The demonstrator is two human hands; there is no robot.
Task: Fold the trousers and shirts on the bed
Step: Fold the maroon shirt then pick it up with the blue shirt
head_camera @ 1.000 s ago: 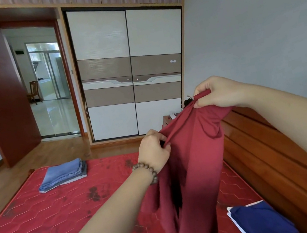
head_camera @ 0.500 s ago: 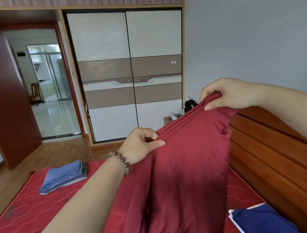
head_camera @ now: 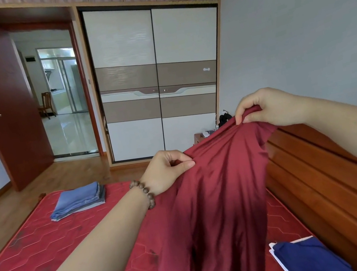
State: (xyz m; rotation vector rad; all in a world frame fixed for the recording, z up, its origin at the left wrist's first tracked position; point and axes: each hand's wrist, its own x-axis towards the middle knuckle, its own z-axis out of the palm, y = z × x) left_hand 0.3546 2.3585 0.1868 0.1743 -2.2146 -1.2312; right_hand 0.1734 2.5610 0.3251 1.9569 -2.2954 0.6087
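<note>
A dark red garment [head_camera: 215, 212] hangs in the air above the bed, its top edge stretched between both hands. My left hand [head_camera: 167, 173], with a bead bracelet on the wrist, pinches the left end of that edge. My right hand [head_camera: 265, 108] grips the right end, higher and further back. The cloth drapes down over the red quilted mattress [head_camera: 51, 258] and its lower part runs out of view. A folded stack of blue denim [head_camera: 79, 200] lies at the far left of the mattress. A folded navy garment with white trim [head_camera: 308, 258] lies at the near right.
A wooden headboard [head_camera: 330, 192] runs along the bed's right side. Beyond the bed stand a sliding-door wardrobe [head_camera: 158, 79] and an open red door [head_camera: 0, 107] leading to another room. Small dark items sit on a bedside table [head_camera: 199, 136] near the wardrobe.
Both hands have drawn apart along the garment's top edge, spreading the bunched red cloth wider. The left hand moved left; the right hand stayed high.
</note>
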